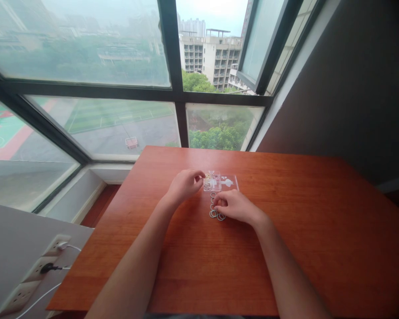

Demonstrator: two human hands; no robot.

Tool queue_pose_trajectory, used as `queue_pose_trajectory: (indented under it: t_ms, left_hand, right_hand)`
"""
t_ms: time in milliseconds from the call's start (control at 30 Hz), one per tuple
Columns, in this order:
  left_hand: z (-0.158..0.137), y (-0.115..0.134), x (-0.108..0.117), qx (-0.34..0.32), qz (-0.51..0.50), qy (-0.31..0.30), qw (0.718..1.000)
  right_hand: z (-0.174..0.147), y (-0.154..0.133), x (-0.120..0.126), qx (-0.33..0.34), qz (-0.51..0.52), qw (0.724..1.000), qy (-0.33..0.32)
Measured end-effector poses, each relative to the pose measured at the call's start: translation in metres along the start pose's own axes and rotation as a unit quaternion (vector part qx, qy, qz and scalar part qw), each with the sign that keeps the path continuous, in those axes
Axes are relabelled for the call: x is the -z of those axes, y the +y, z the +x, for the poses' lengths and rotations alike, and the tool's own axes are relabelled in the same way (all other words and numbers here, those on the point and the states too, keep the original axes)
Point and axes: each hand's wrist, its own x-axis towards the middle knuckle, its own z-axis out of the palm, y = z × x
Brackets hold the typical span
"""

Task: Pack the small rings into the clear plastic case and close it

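Note:
A small clear plastic box (216, 188) with compartments lies on the table, its transparent lid (232, 180) spread flat to the right. Small coiled or ring-shaped pieces (207, 186) sit in its compartments. At the box's left edge, my left hand (185, 185) has its fingers curled in, fingertips against the wall. Just in front of the box, several grey rings (213, 213) lie on the wood, some overlapping. Above them my right hand (235, 205) is closed in a pinch, fingertips close to the rings. Whatever sits between those fingertips is too small to make out.
The reddish-brown wooden table (306, 230) stretches right and toward me. Framed windows (119, 124) rise behind its far edge. On the lower left, wall sockets (40, 269) hold plugs with a white cable (41, 297) beside the table edge.

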Motion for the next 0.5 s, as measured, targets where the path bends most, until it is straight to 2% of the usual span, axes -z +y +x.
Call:
queue_pose_trajectory:
  t_ms: [233,500]
  left_hand:
    - [0.0002,0.0014,-0.0008,0.002,-0.006,0.001,1.000]
    - [-0.0004,0.0009,-0.0025,0.000,-0.008,-0.002,1.000]
  right_hand:
    - [-0.0005,-0.0050,-0.0032,0.004,-0.015,1.000,-0.027]
    - [-0.0004,-0.0062,-0.0053,0.022,-0.021,1.000,-0.004]
